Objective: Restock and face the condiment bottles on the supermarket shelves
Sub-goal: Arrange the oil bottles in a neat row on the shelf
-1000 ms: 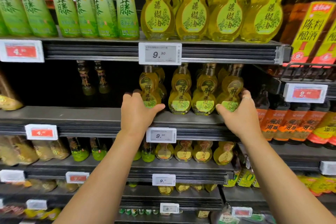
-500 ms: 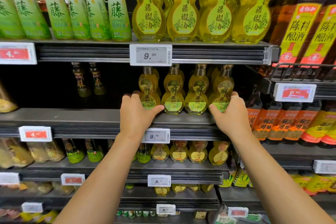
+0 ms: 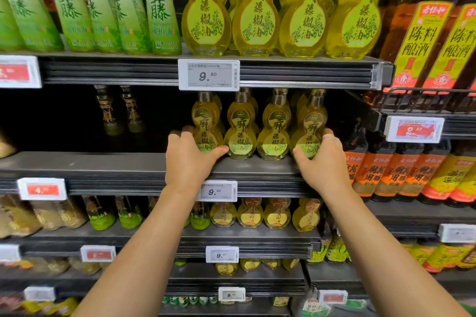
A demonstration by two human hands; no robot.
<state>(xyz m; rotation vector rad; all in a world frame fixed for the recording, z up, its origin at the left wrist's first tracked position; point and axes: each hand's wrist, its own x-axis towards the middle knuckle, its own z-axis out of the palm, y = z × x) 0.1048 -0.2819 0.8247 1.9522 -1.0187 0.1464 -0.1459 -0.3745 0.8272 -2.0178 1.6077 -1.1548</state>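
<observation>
A supermarket aisle. Tiered dark metal shelves (image 3: 128,165) stocked front to back with rows of identical oil bottles (image 3: 240,134), green-labelled bottles (image 3: 162,13) and dark sauce bottles (image 3: 371,175). Electronic price tags (image 3: 208,74) clipped along every shelf edge, some white reading 9.90, others red (image 3: 42,189).

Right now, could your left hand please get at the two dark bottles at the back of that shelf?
Probably yes: the shelf before the two dark bottles is bare, but the left hand must first release the gourd bottle.
</observation>
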